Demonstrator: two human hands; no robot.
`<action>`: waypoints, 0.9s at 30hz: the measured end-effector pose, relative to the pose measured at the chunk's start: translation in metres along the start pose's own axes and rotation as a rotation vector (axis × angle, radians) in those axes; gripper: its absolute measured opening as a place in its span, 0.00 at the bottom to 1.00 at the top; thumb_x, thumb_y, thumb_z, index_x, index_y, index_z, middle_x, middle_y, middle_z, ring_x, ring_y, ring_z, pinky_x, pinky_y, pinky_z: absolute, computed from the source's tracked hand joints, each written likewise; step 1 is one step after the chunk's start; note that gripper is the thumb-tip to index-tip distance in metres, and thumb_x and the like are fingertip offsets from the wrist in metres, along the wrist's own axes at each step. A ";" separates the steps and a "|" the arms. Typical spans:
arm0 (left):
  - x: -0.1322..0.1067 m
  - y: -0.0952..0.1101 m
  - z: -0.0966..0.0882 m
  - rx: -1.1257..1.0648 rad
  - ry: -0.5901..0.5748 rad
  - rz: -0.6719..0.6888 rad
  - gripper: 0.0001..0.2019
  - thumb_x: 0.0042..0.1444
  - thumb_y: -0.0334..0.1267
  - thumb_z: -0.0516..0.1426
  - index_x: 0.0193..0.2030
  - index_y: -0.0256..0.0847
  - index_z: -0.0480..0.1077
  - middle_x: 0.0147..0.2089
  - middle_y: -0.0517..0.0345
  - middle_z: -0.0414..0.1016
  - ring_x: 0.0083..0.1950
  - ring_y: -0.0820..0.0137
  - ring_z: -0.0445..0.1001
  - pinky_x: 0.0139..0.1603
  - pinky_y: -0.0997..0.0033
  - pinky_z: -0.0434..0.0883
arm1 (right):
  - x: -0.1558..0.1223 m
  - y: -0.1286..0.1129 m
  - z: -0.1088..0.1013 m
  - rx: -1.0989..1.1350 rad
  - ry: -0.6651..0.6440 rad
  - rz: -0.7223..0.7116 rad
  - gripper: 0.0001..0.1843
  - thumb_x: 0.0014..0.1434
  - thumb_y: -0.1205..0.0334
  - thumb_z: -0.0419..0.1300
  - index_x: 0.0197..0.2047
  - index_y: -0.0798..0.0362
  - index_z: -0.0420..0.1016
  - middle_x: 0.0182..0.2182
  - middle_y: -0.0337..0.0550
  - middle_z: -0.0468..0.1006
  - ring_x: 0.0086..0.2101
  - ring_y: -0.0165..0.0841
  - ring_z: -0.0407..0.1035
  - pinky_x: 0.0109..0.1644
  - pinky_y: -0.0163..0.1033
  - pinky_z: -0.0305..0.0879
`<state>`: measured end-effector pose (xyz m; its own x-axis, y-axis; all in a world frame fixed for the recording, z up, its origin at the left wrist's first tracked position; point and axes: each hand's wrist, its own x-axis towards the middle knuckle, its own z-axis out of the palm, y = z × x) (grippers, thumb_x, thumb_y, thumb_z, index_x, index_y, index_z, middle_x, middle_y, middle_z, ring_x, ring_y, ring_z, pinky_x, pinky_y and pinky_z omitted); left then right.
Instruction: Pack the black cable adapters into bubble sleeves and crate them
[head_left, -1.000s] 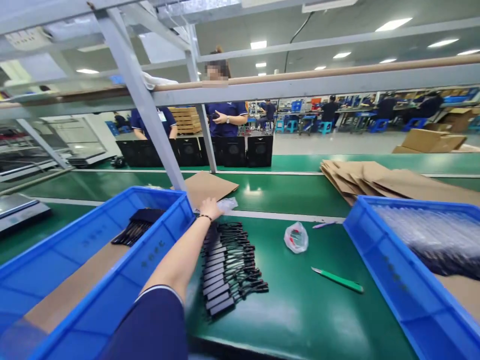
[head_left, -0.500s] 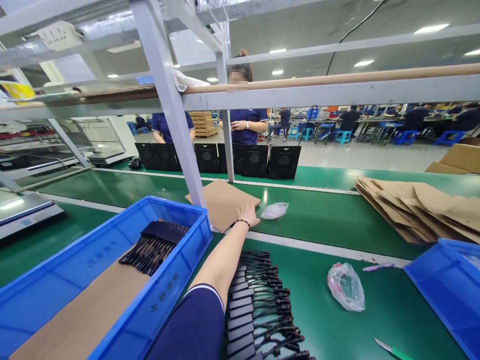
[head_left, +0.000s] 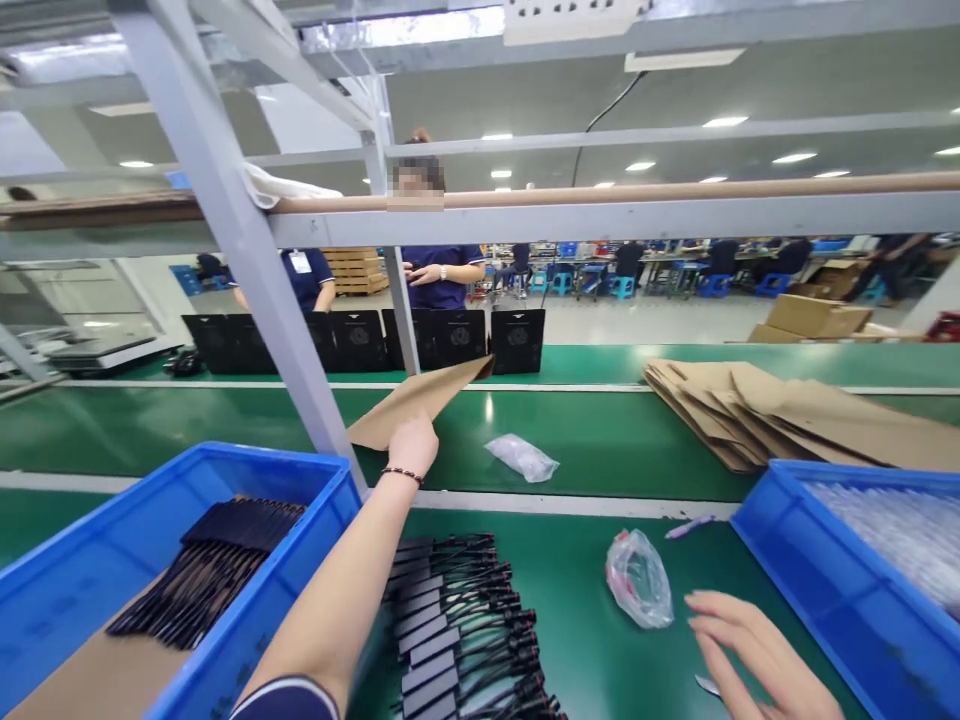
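My left hand [head_left: 414,447] reaches forward with its fingers closed on a brown cardboard sheet [head_left: 424,396]. The sheet is tilted, its far right corner raised off the green belt. At the lower right, my right hand [head_left: 761,655] has its fingers spread and holds nothing. Beneath it the blade of a knife [head_left: 706,685] shows; its handle is hidden. A clear plastic bag [head_left: 639,580] with some red on it lies left of my right hand. Below my left forearm, a row of black cabled modules [head_left: 435,632] lies on the green surface.
A blue bin [head_left: 255,455] at left contains black cabled parts; another blue bin [head_left: 780,500] at right holds clear plastic. A plastic packet [head_left: 523,456], a purple pen [head_left: 690,527] and stacked cardboard [head_left: 697,415] lie about. A metal post [head_left: 247,240] rises beside the sheet. Two people stand behind black panels [head_left: 517,342].
My left hand has closed on the flat cardboard sheet and lifted part of it. My right hand has come into view at the lower right, over the knife. The view has turned right.
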<state>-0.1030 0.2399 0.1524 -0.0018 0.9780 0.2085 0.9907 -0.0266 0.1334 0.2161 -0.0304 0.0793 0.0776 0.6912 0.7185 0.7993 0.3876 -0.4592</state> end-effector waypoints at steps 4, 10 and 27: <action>-0.043 0.029 -0.038 -0.079 0.233 0.298 0.25 0.55 0.28 0.42 0.60 0.36 0.55 0.56 0.47 0.65 0.57 0.59 0.63 0.55 0.62 0.63 | 0.044 -0.017 0.009 0.510 -0.077 0.555 0.22 0.49 0.42 0.56 0.35 0.51 0.76 0.39 0.51 0.77 0.37 0.40 0.72 0.40 0.43 0.70; -0.126 0.082 -0.031 -0.069 0.368 0.834 0.28 0.51 0.24 0.42 0.60 0.38 0.56 0.59 0.46 0.62 0.63 0.56 0.55 0.54 0.56 0.65 | 0.081 -0.040 -0.002 1.360 0.017 0.784 0.42 0.38 0.31 0.57 0.51 0.49 0.65 0.43 0.51 0.74 0.38 0.45 0.72 0.33 0.50 0.70; -0.192 0.048 -0.018 -0.142 0.355 0.857 0.30 0.53 0.47 0.50 0.63 0.47 0.51 0.64 0.54 0.53 0.65 0.55 0.50 0.57 0.53 0.63 | 0.146 0.068 -0.085 0.887 0.945 0.889 0.16 0.50 0.67 0.56 0.44 0.56 0.65 0.30 0.38 0.75 0.23 0.27 0.70 0.28 0.39 0.72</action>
<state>-0.0579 0.0471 0.1360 0.6562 0.4935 0.5708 0.6476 -0.7566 -0.0904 0.3324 0.0454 0.1975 0.9161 0.3990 -0.0397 -0.2680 0.5358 -0.8007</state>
